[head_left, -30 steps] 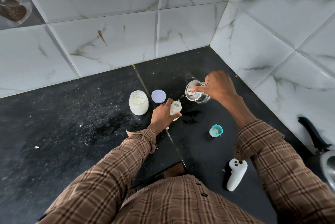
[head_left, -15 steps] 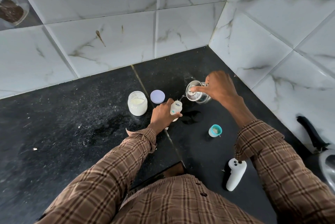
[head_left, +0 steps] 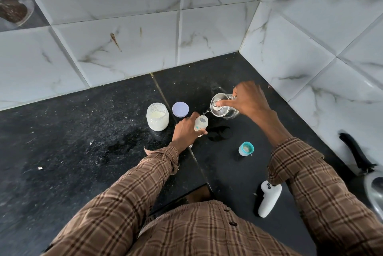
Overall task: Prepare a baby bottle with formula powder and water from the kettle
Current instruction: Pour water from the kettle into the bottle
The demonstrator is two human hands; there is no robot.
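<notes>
Counter: black stone counter (head_left: 62, 152) in a tiled corner, a bit dusty.
Bottle: small baby bottle (head_left: 200, 123) near centre, upright, top open, left hand (head_left: 186, 131) wrapped round it.
Kettle: little glass kettle (head_left: 222, 107) at 3 o'clock from the bottle, tipped, spout right at the bottle mouth. Right hand (head_left: 250, 100) grips it with a finger on the lid.
Powder: open formula jar (head_left: 157, 119) at 9 o'clock of the bottle, its purple lid (head_left: 180, 109) just behind.
Cap: teal bottle top (head_left: 246, 148) at 5 o'clock.
Tip: I'd pour slow, keep the spout over the narrow mouth and the lid pinned.
Labels: nothing readable, too small.
</notes>
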